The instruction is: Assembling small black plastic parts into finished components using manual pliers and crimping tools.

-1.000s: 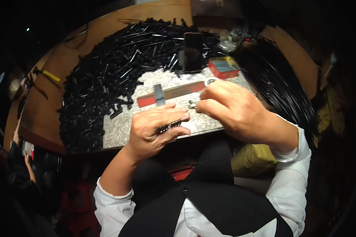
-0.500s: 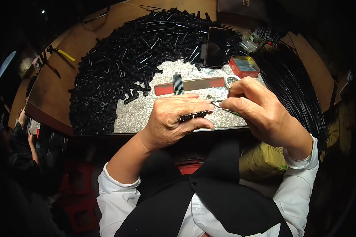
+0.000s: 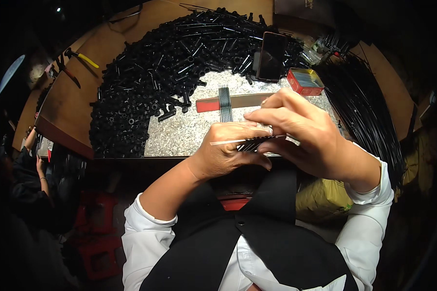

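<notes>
Two hands, close in: the left hand [image 3: 214, 151] and the right hand [image 3: 311, 132] come together over the near edge of the speckled slab [image 3: 172, 138].
Left grip: snug! Dark rods [image 3: 252, 145] sit between its thumb and fingers, pressed side by side, thumb underneath.
Rod line-up: the row runs left to right, rising slightly rightward; single rods slant within it, their far ends hidden.
Pale strip [image 3: 223, 142]: laid across the left fingers, long axis left to right.
Right grip: fingers bent and parted above the row's right end; any pinch, I can't tell.
Beyond: more rods [image 3: 225, 103] cross the flat bar [image 3: 252, 100], pointing away.
</notes>
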Available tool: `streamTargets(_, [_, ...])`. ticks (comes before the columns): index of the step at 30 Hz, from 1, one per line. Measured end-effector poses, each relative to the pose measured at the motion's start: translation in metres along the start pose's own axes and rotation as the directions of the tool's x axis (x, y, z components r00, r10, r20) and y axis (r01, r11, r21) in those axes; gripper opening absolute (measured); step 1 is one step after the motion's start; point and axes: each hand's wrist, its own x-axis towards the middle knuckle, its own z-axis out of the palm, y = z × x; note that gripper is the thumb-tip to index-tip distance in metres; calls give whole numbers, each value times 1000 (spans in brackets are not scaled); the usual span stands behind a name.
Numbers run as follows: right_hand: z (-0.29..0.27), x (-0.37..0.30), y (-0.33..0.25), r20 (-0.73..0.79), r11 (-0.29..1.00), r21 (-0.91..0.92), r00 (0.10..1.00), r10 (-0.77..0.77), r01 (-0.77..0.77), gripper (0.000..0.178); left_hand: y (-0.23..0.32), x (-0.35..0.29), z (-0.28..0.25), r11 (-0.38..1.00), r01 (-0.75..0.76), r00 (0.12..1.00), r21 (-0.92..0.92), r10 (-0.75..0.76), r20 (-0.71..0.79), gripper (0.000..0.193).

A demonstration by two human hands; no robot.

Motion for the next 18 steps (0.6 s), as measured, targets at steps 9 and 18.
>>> streamTargets(9, [-10,8,3,56,997,73,998,-41,37,13,-60,-70,16,812,37,877,582,-306,370,93])
streamTargets(18, [-78,56,-61,46,974,-175,987,154,-143,12,-21,6,14,873,29,940,487,-189,283,61])
